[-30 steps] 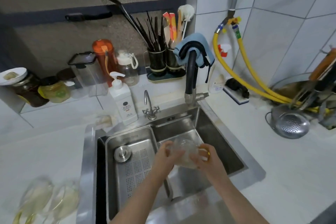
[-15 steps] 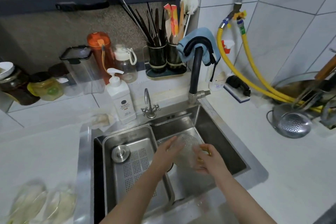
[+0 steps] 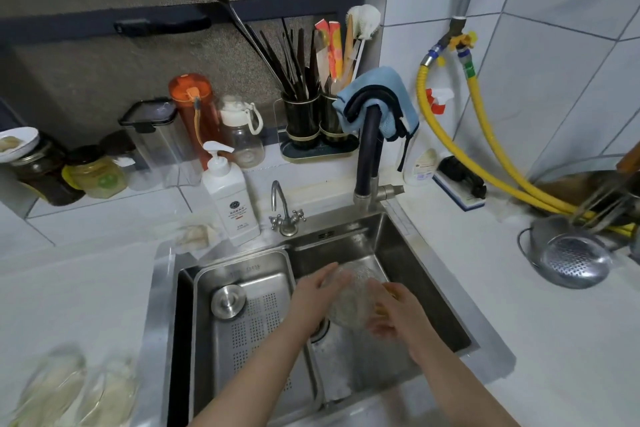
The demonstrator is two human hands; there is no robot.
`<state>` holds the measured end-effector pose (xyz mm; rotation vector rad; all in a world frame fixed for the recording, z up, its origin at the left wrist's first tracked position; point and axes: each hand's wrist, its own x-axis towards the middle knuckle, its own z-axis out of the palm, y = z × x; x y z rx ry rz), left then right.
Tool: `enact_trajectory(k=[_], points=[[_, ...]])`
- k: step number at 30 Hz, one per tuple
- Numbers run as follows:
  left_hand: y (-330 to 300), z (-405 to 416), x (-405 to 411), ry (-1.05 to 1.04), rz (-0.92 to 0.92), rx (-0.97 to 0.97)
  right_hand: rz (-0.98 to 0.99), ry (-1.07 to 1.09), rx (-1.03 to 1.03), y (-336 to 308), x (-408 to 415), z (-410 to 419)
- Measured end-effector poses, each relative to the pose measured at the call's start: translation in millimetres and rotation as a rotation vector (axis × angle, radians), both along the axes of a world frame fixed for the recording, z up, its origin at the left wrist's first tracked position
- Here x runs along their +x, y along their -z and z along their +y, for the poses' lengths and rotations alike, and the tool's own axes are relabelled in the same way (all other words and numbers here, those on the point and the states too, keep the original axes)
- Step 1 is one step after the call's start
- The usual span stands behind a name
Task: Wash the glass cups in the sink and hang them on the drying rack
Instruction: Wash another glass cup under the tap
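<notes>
A textured clear glass cup (image 3: 351, 296) is held low inside the steel sink (image 3: 408, 274), between both hands. My left hand (image 3: 313, 295) lies along its left side with the fingers fairly straight against the glass. My right hand (image 3: 394, 314) grips the cup's right side, where a yellowish handle (image 3: 388, 288) shows by my fingers. Two more glass cups (image 3: 74, 388) lie blurred on the counter at the bottom left. The black faucet (image 3: 369, 156) stands behind the sink, and no water stream shows.
A perforated steel drain tray (image 3: 256, 329) with a round plug (image 3: 228, 300) fills the sink's left half. A white soap pump bottle (image 3: 230, 194), a small tap (image 3: 285, 215), jars and utensil holders (image 3: 315, 121) line the back. A metal strainer (image 3: 571, 258) lies on the right counter.
The view has shifted a little. The cup has turned and sunk slightly in my hands, and my left fingers have straightened along its side.
</notes>
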<state>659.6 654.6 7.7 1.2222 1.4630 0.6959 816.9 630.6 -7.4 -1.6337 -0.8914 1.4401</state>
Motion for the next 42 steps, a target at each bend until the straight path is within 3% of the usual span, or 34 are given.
enact_trajectory(k=[8,13,20,23,25,27,31,38,42], points=[[0,6,6,-0.018,-0.073,-0.032,0.024,-0.070,0.108,-2,17,10],[4,16,14,-0.054,-0.037,-0.047,0.089,-0.206,0.185,-1,39,31],[2,44,36,-0.002,0.046,0.009,0.018,-0.465,0.251,-9,69,64],[3,54,44,-0.045,0.077,0.115,0.121,-0.448,0.221,-10,78,84],[7,58,47,-0.092,0.057,0.152,0.145,-0.291,0.176,0,83,111],[8,61,50,-0.141,0.029,0.166,0.008,-0.141,0.195,16,91,147],[11,68,53,-0.184,0.016,0.218,-0.158,-0.039,0.182,34,108,210],[18,73,56,-0.214,0.005,0.248,-0.496,-0.160,0.173,43,115,270],[21,74,57,-0.223,0.051,0.279,-0.556,-0.172,0.179,51,113,283]])
